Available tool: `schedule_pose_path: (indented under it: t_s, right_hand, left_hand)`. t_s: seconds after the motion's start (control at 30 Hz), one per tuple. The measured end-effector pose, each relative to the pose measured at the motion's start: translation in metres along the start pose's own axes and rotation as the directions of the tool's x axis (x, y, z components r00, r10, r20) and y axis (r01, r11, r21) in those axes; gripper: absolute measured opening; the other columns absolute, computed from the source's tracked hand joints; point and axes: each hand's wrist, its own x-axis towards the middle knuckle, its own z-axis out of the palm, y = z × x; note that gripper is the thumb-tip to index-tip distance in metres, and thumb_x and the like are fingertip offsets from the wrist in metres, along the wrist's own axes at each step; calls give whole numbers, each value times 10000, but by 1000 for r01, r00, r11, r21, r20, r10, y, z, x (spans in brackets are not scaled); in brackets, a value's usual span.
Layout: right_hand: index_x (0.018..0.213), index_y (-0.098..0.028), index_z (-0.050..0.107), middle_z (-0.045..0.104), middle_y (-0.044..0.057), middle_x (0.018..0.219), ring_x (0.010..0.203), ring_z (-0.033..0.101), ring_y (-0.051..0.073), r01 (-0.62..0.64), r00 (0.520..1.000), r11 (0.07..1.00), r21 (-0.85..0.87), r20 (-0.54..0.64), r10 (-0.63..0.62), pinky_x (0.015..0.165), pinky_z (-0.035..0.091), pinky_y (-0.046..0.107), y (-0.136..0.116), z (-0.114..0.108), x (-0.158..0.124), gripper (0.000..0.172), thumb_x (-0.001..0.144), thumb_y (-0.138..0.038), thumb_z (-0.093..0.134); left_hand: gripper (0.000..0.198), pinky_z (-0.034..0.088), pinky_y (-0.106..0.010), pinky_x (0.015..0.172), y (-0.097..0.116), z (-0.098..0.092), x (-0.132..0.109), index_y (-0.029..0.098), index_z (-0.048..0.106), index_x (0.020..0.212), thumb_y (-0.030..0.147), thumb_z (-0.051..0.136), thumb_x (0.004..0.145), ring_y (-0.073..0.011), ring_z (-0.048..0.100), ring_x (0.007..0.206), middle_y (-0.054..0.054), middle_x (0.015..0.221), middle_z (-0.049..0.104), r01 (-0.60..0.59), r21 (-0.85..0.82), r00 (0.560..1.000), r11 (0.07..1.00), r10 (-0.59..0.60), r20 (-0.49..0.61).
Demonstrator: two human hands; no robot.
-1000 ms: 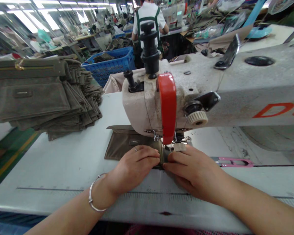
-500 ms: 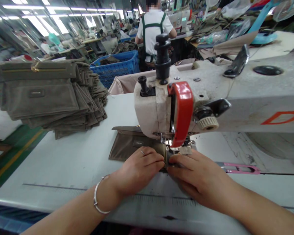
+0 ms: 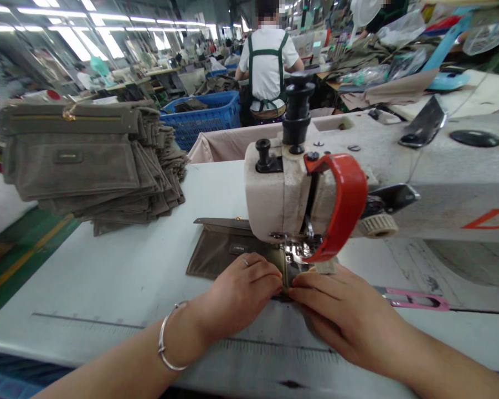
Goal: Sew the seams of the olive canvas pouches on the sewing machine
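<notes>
An olive-brown fabric piece [image 3: 216, 256] with a small label lies flat under the head of a cream sewing machine [image 3: 282, 199] with a red guard [image 3: 340, 210]. My left hand [image 3: 241, 291], with a ring and a silver bracelet, presses its curled fingers on the fabric's near edge, just left of the presser foot [image 3: 297, 252]. My right hand [image 3: 340, 313] presses the same edge from the right, fingertips almost meeting the left ones. Both hands pinch the fabric right in front of the needle.
A tall stack of matching olive fabric pieces [image 3: 87, 160] sits at the table's left. Pink thread snips [image 3: 415, 300] lie right of my right hand. Behind are a blue crate [image 3: 203, 116] and a person in a white shirt [image 3: 269, 61] with back turned.
The view has swung left and down, so the machine head sits further right in frame. My hands stay pressed on the fabric at the presser foot, shifted only slightly.
</notes>
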Motion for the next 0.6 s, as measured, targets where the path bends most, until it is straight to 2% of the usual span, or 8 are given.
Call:
schedule_pose_path:
  t_s: [0.17, 0.23, 0.37, 0.47, 0.6]
  right_hand:
    - [1090, -220, 591, 599, 49, 1086, 969, 498, 241, -8, 999, 1000, 27, 36, 7, 840, 393, 438, 0, 1, 0, 238, 894, -138, 483]
    - [1061, -207, 586, 603, 48, 1048, 939, 504, 226, -18, 999, 999, 52, 28, 17, 817, 399, 417, -1, 1, -1, 203, 904, -144, 474]
    - [1183, -208, 537, 594, 48, 1107, 1007, 505, 222, -26, 999, 999, 38, -29, 27, 854, 402, 400, -1, 1, -1, 287, 909, -142, 483]
    - [1211, -231, 533, 588, 34, 1161, 1056, 500, 227, 4, 1000, 1000, 27, -10, -3, 876, 402, 401, -1, 1, 1, 330, 901, -127, 486]
    - [1164, -218, 567, 612, 42, 1108, 1000, 528, 230, 31, 1000, 999, 14, 4, -31, 818, 424, 403, -1, 2, 0, 292, 902, -132, 472]
  left_hand:
    - [146, 502, -316, 910, 3, -4, 2, 160, 607, 1026, 111, 496, 944, -164, 612, 974, -42, 1044, 676, -6, -61, 997, 998, 1, -75]
    - [143, 514, -301, 890, 3, -5, 3, 151, 601, 1023, 112, 483, 952, -157, 617, 952, -48, 1019, 679, 22, -117, 996, 993, -31, -81]
    - [122, 534, -291, 856, 3, -4, 4, 145, 595, 1016, 134, 487, 961, -153, 619, 924, -56, 980, 678, 103, -204, 990, 974, -120, -75]
    - [143, 511, -299, 941, 2, -1, 0, 143, 596, 1048, 106, 499, 950, -142, 613, 975, -53, 1035, 679, 0, -147, 996, 989, -12, -84]
    - [194, 466, -344, 1030, 0, 2, -6, 136, 595, 1085, 74, 473, 948, -147, 617, 1010, -52, 1063, 683, -94, -62, 995, 994, 92, -39]
